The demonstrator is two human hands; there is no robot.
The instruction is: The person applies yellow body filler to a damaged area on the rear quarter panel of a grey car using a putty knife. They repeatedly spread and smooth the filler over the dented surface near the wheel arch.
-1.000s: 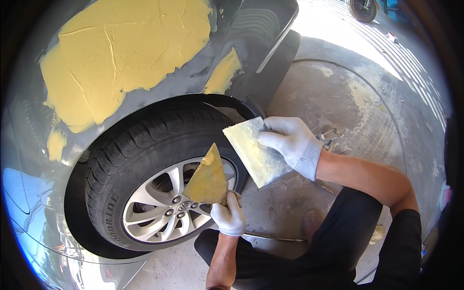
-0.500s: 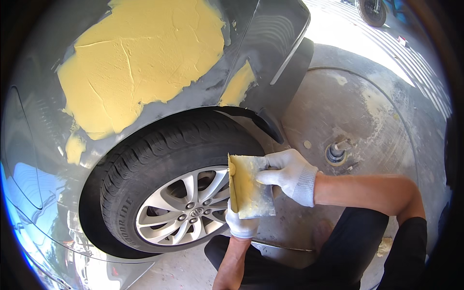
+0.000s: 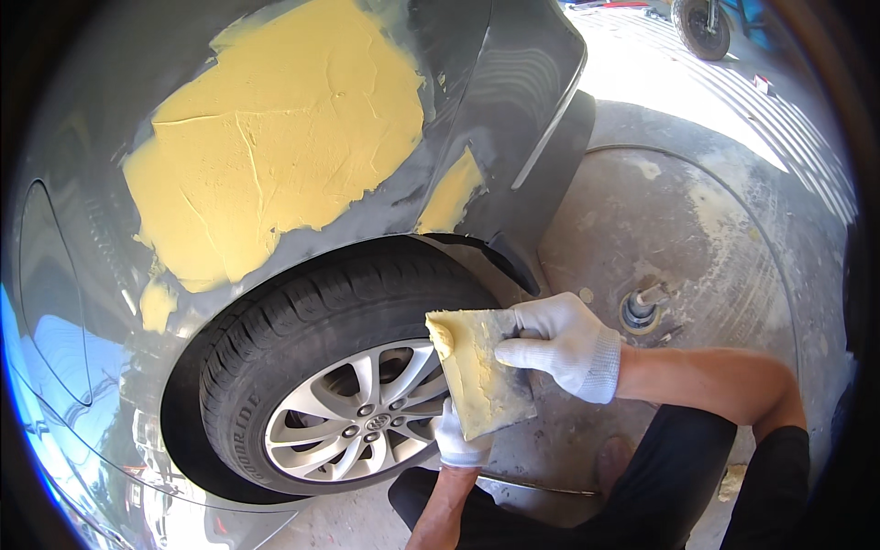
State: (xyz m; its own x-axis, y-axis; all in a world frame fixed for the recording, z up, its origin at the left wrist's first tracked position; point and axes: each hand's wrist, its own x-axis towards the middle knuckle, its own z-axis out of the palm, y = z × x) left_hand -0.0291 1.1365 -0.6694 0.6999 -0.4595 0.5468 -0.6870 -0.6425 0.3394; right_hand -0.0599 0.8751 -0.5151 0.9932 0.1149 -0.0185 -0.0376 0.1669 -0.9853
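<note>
My right hand point(image 3: 566, 346), in a white knit glove, pinches a flat putty spreader point(image 3: 490, 390) by its right edge, thumb on top. Yellow body filler coats the spreader's face, with a thicker lump point(image 3: 442, 341) along its upper left edge. Below and partly behind the spreader is my gloved left hand point(image 3: 461, 442); its fingers look closed, but the spreader hides what they grip. Up and left of both hands, a broad patch of yellow filler point(image 3: 293, 137) covers the grey car panel, ridged in places. A smaller strip of filler point(image 3: 451, 194) lies to its right.
A car wheel point(image 3: 376, 422) with a black tyre stands just left of my hands, under the wheel arch. On the concrete floor to the right are a round metal fitting point(image 3: 642, 310) and a thin hose or cable point(image 3: 733, 191). A small wheel point(image 3: 704, 27) stands at the far right.
The spreader has moved slightly down and tilted, and its filler now shows more as a lump at the upper left corner. The car sits a little lower in view.
</note>
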